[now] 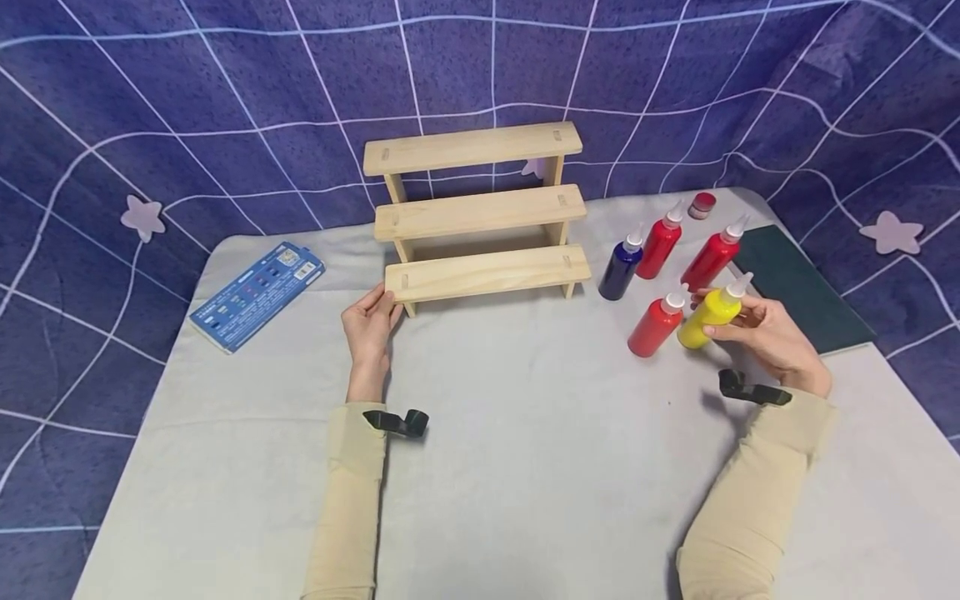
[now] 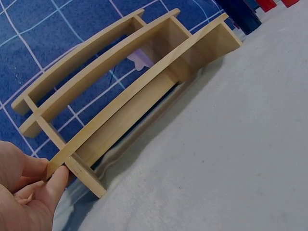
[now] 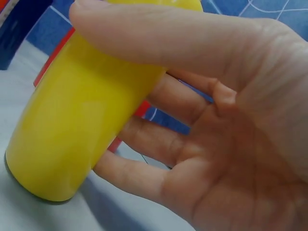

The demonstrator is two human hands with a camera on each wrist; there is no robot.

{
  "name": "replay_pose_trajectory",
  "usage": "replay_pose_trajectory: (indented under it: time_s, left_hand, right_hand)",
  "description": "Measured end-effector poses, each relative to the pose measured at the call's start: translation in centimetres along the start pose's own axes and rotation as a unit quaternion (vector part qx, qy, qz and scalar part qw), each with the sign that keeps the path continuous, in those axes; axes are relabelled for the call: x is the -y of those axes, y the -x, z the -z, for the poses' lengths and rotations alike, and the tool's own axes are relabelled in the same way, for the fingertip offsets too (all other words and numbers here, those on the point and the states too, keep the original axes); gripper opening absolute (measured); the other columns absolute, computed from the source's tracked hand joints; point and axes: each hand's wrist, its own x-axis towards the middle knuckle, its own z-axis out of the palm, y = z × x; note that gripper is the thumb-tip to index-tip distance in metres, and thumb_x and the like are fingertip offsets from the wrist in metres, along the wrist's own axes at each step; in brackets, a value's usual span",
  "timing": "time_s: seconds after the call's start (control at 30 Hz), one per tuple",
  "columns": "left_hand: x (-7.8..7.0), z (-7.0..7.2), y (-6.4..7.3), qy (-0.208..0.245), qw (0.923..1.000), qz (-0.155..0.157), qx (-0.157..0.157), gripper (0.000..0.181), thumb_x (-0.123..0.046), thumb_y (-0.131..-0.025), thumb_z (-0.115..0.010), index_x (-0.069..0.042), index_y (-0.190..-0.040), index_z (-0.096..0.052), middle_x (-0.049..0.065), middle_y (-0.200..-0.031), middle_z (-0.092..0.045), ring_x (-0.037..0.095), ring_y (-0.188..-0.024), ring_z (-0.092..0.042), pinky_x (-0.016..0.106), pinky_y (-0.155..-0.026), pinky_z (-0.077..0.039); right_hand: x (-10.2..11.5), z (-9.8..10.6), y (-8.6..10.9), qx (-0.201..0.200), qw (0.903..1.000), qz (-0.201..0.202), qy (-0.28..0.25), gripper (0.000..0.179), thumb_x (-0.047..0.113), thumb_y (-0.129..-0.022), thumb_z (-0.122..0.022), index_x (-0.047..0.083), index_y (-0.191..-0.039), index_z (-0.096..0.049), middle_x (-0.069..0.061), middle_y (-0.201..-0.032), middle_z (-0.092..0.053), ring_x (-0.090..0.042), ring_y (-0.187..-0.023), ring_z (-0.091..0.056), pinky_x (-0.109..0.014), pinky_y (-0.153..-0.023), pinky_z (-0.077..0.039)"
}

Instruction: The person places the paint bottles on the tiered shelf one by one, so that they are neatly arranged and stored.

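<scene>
A three-tier wooden stand [image 1: 487,273] rises in steps at the back middle of the table. My left hand [image 1: 370,327] pinches the left end of its lowest shelf; in the left wrist view the thumb and fingers meet at that shelf's corner [image 2: 60,161]. On the right, my right hand [image 1: 776,337] grips a yellow squeeze bottle [image 1: 712,313] with a white pointed nozzle, thumb on the near side and fingers behind. The right wrist view shows the yellow bottle [image 3: 82,110] close up, its base low over the cloth. Just left of it stands a light red bottle [image 1: 655,327].
Behind stand a dark blue bottle [image 1: 621,268] and two red bottles [image 1: 659,246], with a small red-lidded jar [image 1: 702,205] farther back. A dark green board [image 1: 806,292] lies at the right edge. The blue printed box [image 1: 257,297] is at the left, before a blue curtain [image 1: 247,92].
</scene>
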Motion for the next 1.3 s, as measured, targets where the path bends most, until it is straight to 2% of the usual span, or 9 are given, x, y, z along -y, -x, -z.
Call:
replay_pose_trajectory:
  time_s: [0.13, 0.23, 0.4, 0.63, 0.83, 0.97, 1.17, 1.3]
  left_hand:
    - [-0.1, 0.1, 0.0, 0.000, 1.0000, -0.001, -0.002, 0.035, -0.001, -0.097, -0.057, 0.005, -0.131, -0.057, 0.026, -0.128, -0.060, 0.023, -0.115, -0.062, 0.020, -0.090, -0.057]
    - [-0.1, 0.2, -0.1, -0.002, 1.0000, -0.002, -0.003, 0.035, -0.002, -0.097, -0.057, 0.005, -0.131, -0.057, 0.026, -0.128, -0.060, 0.023, -0.115, -0.063, 0.019, -0.089, -0.057]
    - [0.0, 0.2, -0.1, -0.004, 1.0000, -0.004, -0.001, 0.035, -0.002, -0.097, -0.057, 0.005, -0.131, -0.056, 0.026, -0.128, -0.060, 0.024, -0.115, -0.063, 0.020, -0.089, -0.057]
    - [-0.1, 0.1, 0.0, -0.006, 1.0000, -0.006, 0.000, 0.035, -0.002, -0.097, -0.057, 0.005, -0.131, -0.056, 0.026, -0.128, -0.060, 0.026, -0.116, -0.062, 0.020, -0.090, -0.057]
    - [-0.3, 0.1, 0.2, -0.001, 1.0000, -0.009, 0.001, 0.034, -0.001, -0.097, -0.057, 0.007, -0.131, -0.056, 0.028, -0.127, -0.060, 0.028, -0.115, -0.062, 0.023, -0.091, -0.057]
    - [-0.2, 0.0, 0.2, 0.005, 0.9999, -0.009, -0.001, 0.034, -0.001, -0.097, -0.057, 0.007, -0.130, -0.056, 0.028, -0.126, -0.060, 0.028, -0.115, -0.062, 0.023, -0.090, -0.057]
    - [0.0, -0.1, 0.2, 0.006, 0.9999, -0.009, 0.001, 0.034, -0.001, -0.097, -0.057, 0.006, -0.130, -0.057, 0.027, -0.127, -0.060, 0.027, -0.115, -0.062, 0.022, -0.090, -0.057]
    - [0.0, 0.1, 0.1, 0.005, 0.9999, -0.010, -0.002, 0.034, -0.002, -0.097, -0.057, 0.006, -0.131, -0.057, 0.027, -0.128, -0.060, 0.027, -0.116, -0.062, 0.021, -0.090, -0.057]
  right_hand:
    - [0.5, -0.5, -0.1, -0.015, 0.9996, 0.001, -0.024, 0.041, -0.013, -0.087, -0.063, -0.002, -0.127, -0.062, 0.002, -0.115, -0.071, -0.009, -0.101, -0.065, -0.015, -0.086, -0.057]
    - [1.1, -0.7, 0.1, -0.023, 0.9986, 0.016, -0.045, 0.041, -0.014, -0.088, -0.062, -0.001, -0.127, -0.063, 0.000, -0.115, -0.071, -0.010, -0.100, -0.066, -0.017, -0.086, -0.058]
    - [2.5, -1.1, 0.6, -0.058, 0.9959, 0.051, -0.047, 0.039, -0.015, -0.086, -0.063, 0.001, -0.122, -0.067, 0.001, -0.109, -0.073, -0.009, -0.094, -0.069, -0.016, -0.081, -0.059]
    - [5.3, -2.4, 0.9, -0.098, 0.9815, 0.113, -0.119, 0.044, -0.026, -0.081, -0.059, -0.006, -0.120, -0.065, -0.005, -0.108, -0.073, -0.014, -0.092, -0.070, -0.017, -0.081, -0.059]
    - [7.9, -3.5, 1.4, -0.151, 0.9694, 0.124, -0.148, 0.048, -0.027, -0.079, -0.061, -0.005, -0.122, -0.065, -0.006, -0.106, -0.074, -0.015, -0.093, -0.070, -0.018, -0.082, -0.060]
    - [9.4, -4.5, 1.4, -0.163, 0.9637, 0.136, -0.162, 0.049, -0.027, -0.079, -0.061, -0.007, -0.124, -0.063, -0.008, -0.104, -0.073, -0.017, -0.093, -0.070, -0.021, -0.080, -0.061]
    - [11.5, -6.4, 1.3, -0.192, 0.9608, 0.145, -0.137, 0.050, -0.023, -0.078, -0.067, -0.004, -0.124, -0.064, -0.007, -0.107, -0.072, -0.017, -0.097, -0.067, -0.020, -0.079, -0.059]
    - [13.0, -8.1, 0.9, -0.190, 0.9568, 0.157, -0.154, 0.049, -0.025, -0.075, -0.067, -0.005, -0.120, -0.066, -0.009, -0.103, -0.073, -0.018, -0.095, -0.068, -0.023, -0.077, -0.060]
